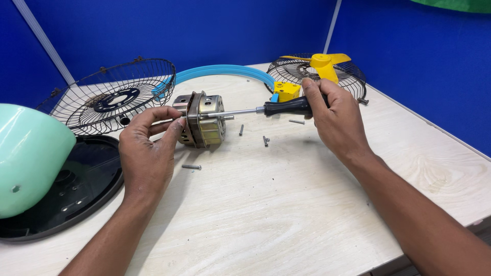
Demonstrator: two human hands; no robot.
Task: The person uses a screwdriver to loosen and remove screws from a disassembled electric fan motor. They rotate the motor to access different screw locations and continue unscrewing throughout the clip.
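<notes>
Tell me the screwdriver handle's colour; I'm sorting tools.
Black, seen in the head view: screwdriver handle gripped by the right hand.

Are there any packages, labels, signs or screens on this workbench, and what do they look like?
None show: no package, label, sign or screen.
Only loose fan parts lie on the table.
The left hand steadies a metal motor.
The right hand holds a black-handled screwdriver.

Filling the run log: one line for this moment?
left hand: steadies fan motor | right hand: grips screwdriver, tip at motor | loose screws on table
</notes>
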